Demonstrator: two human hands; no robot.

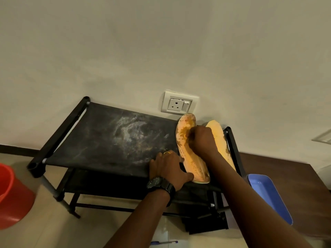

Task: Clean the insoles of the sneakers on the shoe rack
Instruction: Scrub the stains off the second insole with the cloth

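Shoe rack (pixel 111 138) is standing against the wall, its black fabric top shelf streaked with pale dust. Two orange insoles are lying side by side at the rack's right end, toes pointing to the wall.

The near insole (pixel 192 165), printed "FASHION" at the heel, is carrying brown grime over its forefoot. The second insole (pixel 217 135) is sitting just beside it at the rack's right rail, partly hidden under the forearm.

Left hand (pixel 167 165) is resting flat on the shelf at the near insole's heel, fingers (pixel 161 158) spread on the fabric, thumb pressing against the insole's edge. Likely pinning it so that it is not sliding under rubbing.

Right hand (pixel 201 140) is bearing down on the dirty forefoot, fingers curled into a fist. Cannot tell whether a cloth or brush is inside; nothing is showing past the knuckles. Judging by the posture, scrubbing of the stained patch is under way.

Red bucket (pixel 10 194) is standing on the floor left of the rack; blue tray (pixel 268 194) is leaning at the rack's right side. Both are probably placed close for water and rinsing. Wall socket (pixel 179 102) is sitting just behind the rack's right end, so splashing is a risk there.
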